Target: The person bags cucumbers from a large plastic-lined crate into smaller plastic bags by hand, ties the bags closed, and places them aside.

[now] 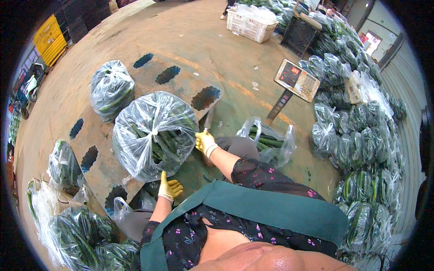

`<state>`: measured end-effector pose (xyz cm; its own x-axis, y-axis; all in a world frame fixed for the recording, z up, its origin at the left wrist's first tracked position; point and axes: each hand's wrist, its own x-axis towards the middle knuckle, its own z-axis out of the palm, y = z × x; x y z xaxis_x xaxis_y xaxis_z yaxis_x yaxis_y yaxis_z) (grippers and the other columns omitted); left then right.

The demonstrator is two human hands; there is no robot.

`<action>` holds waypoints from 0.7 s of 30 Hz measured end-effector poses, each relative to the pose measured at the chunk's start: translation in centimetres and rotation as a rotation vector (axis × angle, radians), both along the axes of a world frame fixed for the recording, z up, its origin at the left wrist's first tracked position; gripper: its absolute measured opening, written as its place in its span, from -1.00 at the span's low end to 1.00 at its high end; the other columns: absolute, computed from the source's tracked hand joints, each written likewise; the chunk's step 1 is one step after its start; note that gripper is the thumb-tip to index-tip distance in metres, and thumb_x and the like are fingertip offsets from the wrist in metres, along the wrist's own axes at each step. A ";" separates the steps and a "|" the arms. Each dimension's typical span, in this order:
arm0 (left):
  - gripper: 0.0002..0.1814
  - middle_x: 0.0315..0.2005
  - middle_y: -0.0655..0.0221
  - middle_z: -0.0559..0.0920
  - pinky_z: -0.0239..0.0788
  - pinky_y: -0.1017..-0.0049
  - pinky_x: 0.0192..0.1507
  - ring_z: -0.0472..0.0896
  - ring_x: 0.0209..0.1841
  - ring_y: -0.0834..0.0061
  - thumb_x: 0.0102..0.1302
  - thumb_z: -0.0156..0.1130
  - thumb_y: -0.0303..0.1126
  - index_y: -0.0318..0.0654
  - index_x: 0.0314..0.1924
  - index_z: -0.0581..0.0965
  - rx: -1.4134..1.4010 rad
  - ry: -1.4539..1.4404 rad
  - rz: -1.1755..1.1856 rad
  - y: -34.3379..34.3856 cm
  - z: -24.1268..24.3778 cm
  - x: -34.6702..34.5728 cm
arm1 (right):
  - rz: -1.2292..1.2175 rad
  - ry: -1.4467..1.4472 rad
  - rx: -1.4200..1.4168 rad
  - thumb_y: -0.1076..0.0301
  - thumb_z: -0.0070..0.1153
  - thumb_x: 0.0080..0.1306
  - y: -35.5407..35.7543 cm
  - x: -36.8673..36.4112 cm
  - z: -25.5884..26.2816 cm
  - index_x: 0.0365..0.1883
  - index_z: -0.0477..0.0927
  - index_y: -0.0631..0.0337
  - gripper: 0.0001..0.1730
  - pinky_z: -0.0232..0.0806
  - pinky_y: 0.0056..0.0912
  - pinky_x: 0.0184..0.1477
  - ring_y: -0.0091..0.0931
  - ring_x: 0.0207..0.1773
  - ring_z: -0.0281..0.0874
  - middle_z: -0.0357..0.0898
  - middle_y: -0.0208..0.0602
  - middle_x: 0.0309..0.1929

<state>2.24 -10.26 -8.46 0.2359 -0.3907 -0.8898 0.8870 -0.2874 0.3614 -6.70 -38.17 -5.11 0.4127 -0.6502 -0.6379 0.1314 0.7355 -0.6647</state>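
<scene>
A large clear plastic bag of cucumbers, knotted at its top, sits upright at the edge of a low worn platform with ragged oval holes. My left hand, in a yellow glove, is at the bag's near side; its thumb points up to the plastic and its fingers are apart. At the bag's right edge is my gloved right hand, fingers bent; whether it grips the plastic is hidden. Right of my knee, an untied bag of cucumbers stands below a digital scale display on a post.
Another knotted bag stands farther back on the platform. Bagged cucumbers crowd the lower left. A high stack of bagged cucumbers lines the right wall. A white plastic crate and a yellow metal cart stand farther off.
</scene>
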 end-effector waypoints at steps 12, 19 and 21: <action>0.14 0.32 0.22 0.33 0.06 0.01 0.35 0.33 0.32 0.08 0.00 0.27 0.43 -0.21 0.40 0.18 -0.497 0.208 0.357 -6.4 -3.6 1.9 | 0.271 -0.053 0.311 0.40 -0.02 0.27 -0.7 3.4 -8.0 -0.51 0.22 -0.04 -0.77 0.42 -0.03 -0.27 -0.56 -0.74 -0.07 -0.07 -0.61 -0.74; -0.56 0.06 0.13 0.55 0.48 0.22 0.02 0.56 0.04 0.24 0.40 0.15 -0.21 -0.31 0.16 0.41 -0.766 0.317 0.684 -6.3 -1.7 8.2 | 0.413 -0.361 0.227 0.39 -0.06 0.36 3.6 8.4 2.3 -0.31 0.45 0.06 -0.96 0.44 -0.30 -0.48 -0.51 -0.65 0.37 0.47 -0.40 -0.58; -0.72 -0.11 0.19 0.62 0.53 0.39 -0.11 0.61 -0.13 0.34 0.41 0.14 -0.31 -0.33 0.01 0.50 -1.030 -0.233 0.395 -6.6 0.3 11.2 | 0.677 -0.518 0.043 0.35 -0.01 0.35 3.0 11.8 3.4 -0.55 0.35 0.08 -0.75 0.16 -0.46 -0.58 -0.59 -0.64 0.21 0.29 -0.53 -0.62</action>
<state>13.41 -16.83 -8.16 0.6237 -0.7746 -0.1043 0.7296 0.5292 0.4332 5.07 -35.15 -1.72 0.9501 -0.1379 -0.2799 -0.0658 0.7884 -0.6117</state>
